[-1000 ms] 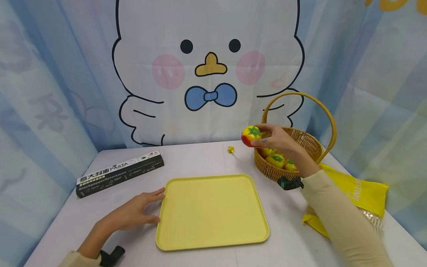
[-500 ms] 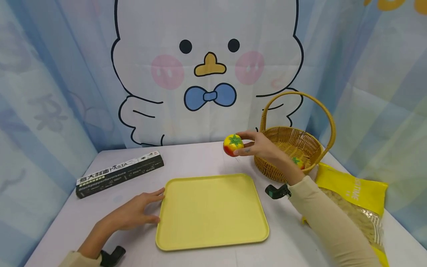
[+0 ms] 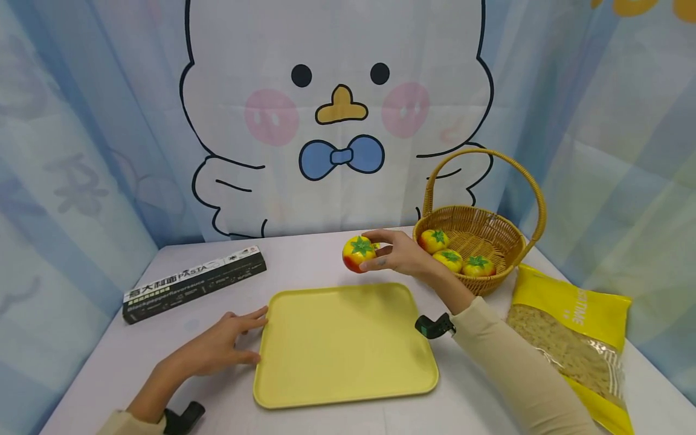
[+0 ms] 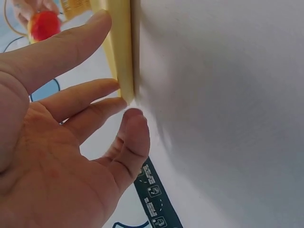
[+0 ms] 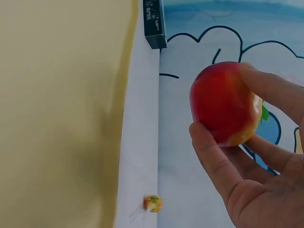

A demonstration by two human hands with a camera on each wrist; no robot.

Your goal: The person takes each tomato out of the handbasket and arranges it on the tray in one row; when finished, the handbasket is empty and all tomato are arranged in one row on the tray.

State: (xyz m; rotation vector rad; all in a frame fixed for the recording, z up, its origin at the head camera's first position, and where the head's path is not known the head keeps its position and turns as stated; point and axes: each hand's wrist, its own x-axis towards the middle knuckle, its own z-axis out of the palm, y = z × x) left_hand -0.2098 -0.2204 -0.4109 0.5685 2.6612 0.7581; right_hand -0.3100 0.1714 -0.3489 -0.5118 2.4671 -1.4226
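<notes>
My right hand (image 3: 399, 252) holds a red-and-yellow tomato (image 3: 356, 254) with a green star-shaped leaf top, in the air just behind the far edge of a yellow tray (image 3: 348, 344). In the right wrist view the thumb and fingers curl round the red side of the tomato (image 5: 223, 104). At the tray's left edge rests my left hand (image 3: 214, 344), its fingers spread; in the left wrist view the fingertips are right at the tray's rim (image 4: 122, 52). More such tomatoes (image 3: 448, 260) lie in a wicker basket (image 3: 489, 232) at the back right.
A black pasta box (image 3: 196, 283) lies at the back left. Right of the tray is a yellow bag of pasta (image 3: 571, 338). A small lollipop (image 5: 153, 203) lies behind the tray, mostly hidden by my right hand in the head view. The basket's tall handle (image 3: 535, 193) arches up.
My right hand has carried the tomato from over the basket leftward and down, toward the tray's far edge. The left hand has stayed at the tray's edge.
</notes>
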